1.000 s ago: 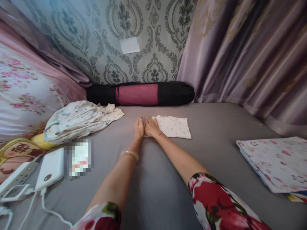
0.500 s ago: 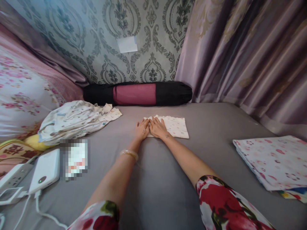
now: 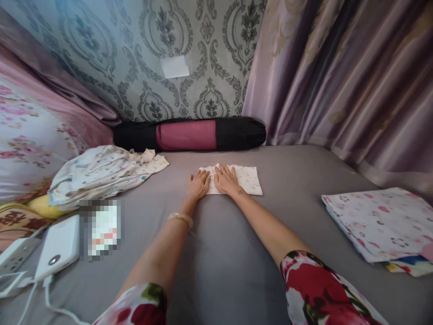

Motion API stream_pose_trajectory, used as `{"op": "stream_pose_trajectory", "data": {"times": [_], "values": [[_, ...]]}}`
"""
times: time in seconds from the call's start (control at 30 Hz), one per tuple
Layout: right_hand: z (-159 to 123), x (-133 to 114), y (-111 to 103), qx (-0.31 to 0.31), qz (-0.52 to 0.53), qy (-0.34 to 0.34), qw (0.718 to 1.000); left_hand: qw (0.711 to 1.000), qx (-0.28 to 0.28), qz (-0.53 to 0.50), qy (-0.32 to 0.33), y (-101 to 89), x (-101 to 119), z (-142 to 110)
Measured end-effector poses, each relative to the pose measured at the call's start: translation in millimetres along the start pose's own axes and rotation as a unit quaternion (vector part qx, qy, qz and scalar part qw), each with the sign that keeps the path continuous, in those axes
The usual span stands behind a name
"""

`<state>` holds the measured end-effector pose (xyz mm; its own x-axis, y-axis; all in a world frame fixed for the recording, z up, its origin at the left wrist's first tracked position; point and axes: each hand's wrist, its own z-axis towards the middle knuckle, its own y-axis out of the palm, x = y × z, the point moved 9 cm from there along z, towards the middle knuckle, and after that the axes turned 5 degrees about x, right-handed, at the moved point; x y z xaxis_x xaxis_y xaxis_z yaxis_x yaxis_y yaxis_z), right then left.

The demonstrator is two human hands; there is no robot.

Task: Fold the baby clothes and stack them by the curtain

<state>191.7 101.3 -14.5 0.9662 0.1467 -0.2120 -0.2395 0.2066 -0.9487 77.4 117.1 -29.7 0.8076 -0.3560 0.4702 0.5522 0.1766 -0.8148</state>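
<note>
A small folded white cloth (image 3: 249, 179) with a faint pink print lies flat on the grey bed sheet (image 3: 216, 253). My left hand (image 3: 199, 184) rests palm down on its left end, fingers stretched out. Just to the right, my right hand (image 3: 226, 179) lies flat on the cloth with its fingers spread. Neither hand grips anything. The part of the cloth under both palms is hidden.
A crumpled printed garment (image 3: 101, 174) lies to the left, near a white power bank (image 3: 57, 248) with cables and a power strip (image 3: 18, 255). Along the wall sits a black and pink rolled bag (image 3: 186, 134). At right is a folded patterned cloth stack (image 3: 379, 221).
My right hand has slid slightly right across the cloth, opening a gap between the hands. My left hand stays at the left end. The view has shifted a little.
</note>
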Motion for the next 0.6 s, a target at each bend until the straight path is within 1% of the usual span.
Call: {"op": "stream_pose_trajectory", "data": {"times": [0.13, 0.27, 0.4, 0.5, 0.6], "values": [[-5, 8, 2, 0.000, -0.010, 0.002, 1.000, 1.000, 0.001, -0.003, 0.004, 0.9, 0, -1], [-5, 9, 6, 0.003, -0.011, 0.004, 1.000, 1.000, 0.001, 0.012, 0.010, 3.8, -2, -1], [-3, 10, 8, -0.011, -0.006, 0.006, 1.000, 1.000, 0.001, 0.027, 0.010, 3.6, -1, -1], [-4, 16, 4, -0.020, -0.005, 0.014, 1.000, 0.999, -0.001, 0.030, 0.012, 1.8, 1, -1], [-7, 29, -4, -0.009, -0.014, 0.034, 0.999, 1.000, -0.004, 0.022, 0.009, 0.8, 3, -2]]}}
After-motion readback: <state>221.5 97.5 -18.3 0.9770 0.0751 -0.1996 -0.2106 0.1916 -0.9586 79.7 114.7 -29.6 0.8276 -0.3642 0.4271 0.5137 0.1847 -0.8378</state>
